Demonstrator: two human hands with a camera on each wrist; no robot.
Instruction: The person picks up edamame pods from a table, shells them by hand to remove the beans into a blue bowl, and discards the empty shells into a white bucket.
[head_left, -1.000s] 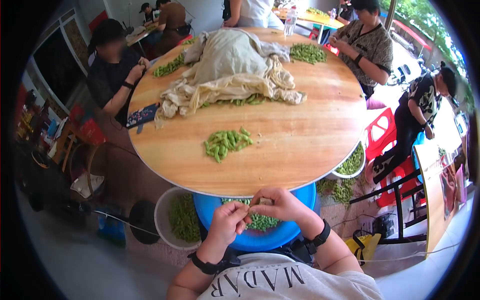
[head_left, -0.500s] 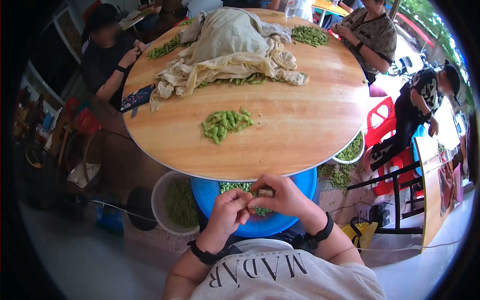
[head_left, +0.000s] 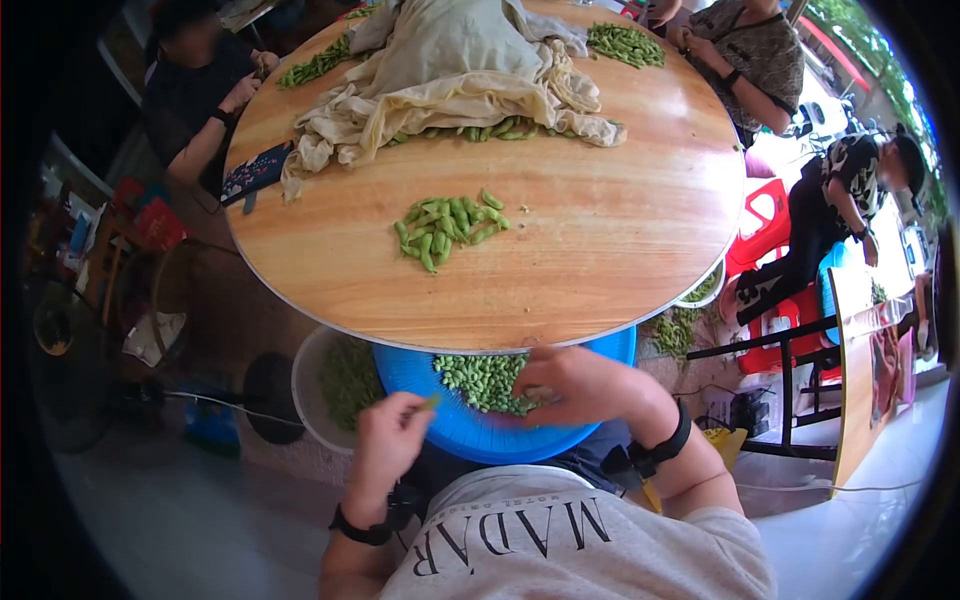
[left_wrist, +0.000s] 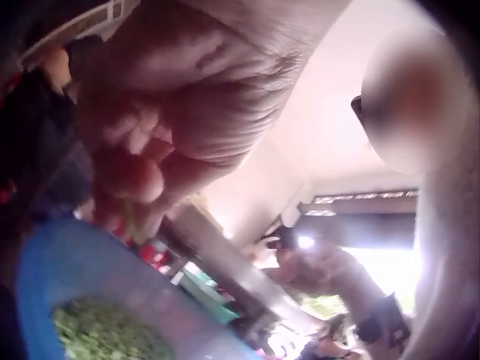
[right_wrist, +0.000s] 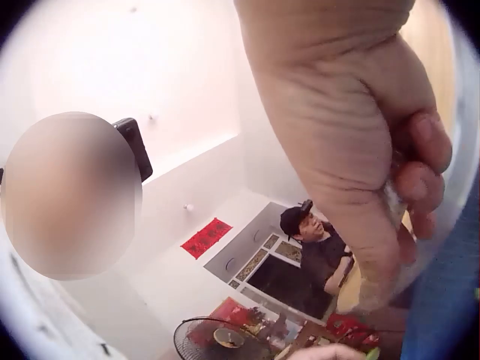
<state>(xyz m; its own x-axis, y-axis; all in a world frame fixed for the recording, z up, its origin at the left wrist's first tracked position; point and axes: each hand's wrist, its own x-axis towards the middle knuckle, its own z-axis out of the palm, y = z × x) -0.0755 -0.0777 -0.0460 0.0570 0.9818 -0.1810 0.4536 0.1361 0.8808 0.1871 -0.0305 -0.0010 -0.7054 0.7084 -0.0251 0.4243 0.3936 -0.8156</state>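
My left hand (head_left: 392, 440) pinches a small green pod (head_left: 431, 402) between thumb and fingers, at the left side of a blue basin (head_left: 470, 445). In the left wrist view that hand's fingertips come together over a bit of green. Shelled green beans (head_left: 480, 382) lie heaped in the basin. My right hand (head_left: 580, 385) is low over the right side of the heap, blurred, its fingers loosely bent. The right wrist view shows these fingers (right_wrist: 424, 187) bent toward the palm and a yellowish covering on the thumb tip. No bean shows in that hand.
On the round wooden table (head_left: 600, 250) lie a small pile of pods (head_left: 450, 228), a large cloth-covered mound (head_left: 460, 60) and a dark floral pouch (head_left: 258, 172). A pale bucket (head_left: 303, 390) of pods stands left of the basin. Red stools (head_left: 762, 225) stand at right. Other people sit around.
My hands were together over the basin and have parted. The left moved left with the pod, the right moved right over the beans. The head view has tilted down.
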